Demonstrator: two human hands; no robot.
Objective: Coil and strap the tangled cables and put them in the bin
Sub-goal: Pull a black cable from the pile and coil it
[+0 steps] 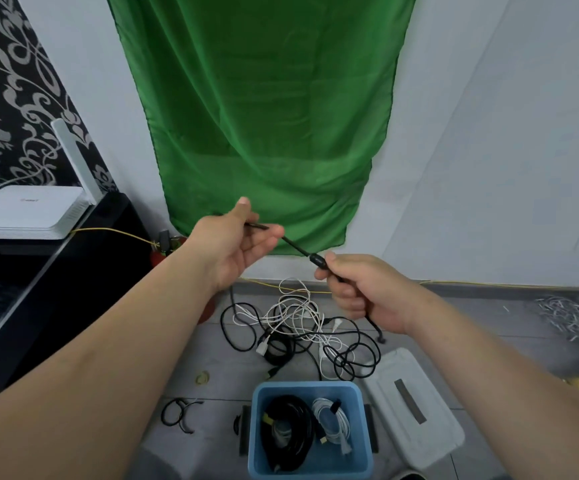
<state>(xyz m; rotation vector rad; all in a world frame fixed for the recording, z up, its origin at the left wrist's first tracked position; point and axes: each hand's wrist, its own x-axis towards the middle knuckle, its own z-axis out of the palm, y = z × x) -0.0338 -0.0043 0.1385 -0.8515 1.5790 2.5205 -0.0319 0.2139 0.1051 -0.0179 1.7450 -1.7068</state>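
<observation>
A black cable (296, 247) is stretched taut between my two hands above the floor. My left hand (236, 242) pinches one end between thumb and fingers. My right hand (360, 292) grips the cable near its thick ferrite bead, and the rest hangs down below that fist. Under my hands lies a tangled pile of black and white cables (298, 327) on the grey floor. The blue bin (310, 465) stands near me and holds a coiled black cable (289, 431) and a strapped white cable (333, 422).
The bin's white lid (416, 410) lies to its right. Black straps (177, 414) and a rubber band (202, 377) lie on the floor at left. A white router (28, 213) sits on a black shelf. A green cloth (263, 116) hangs on the wall.
</observation>
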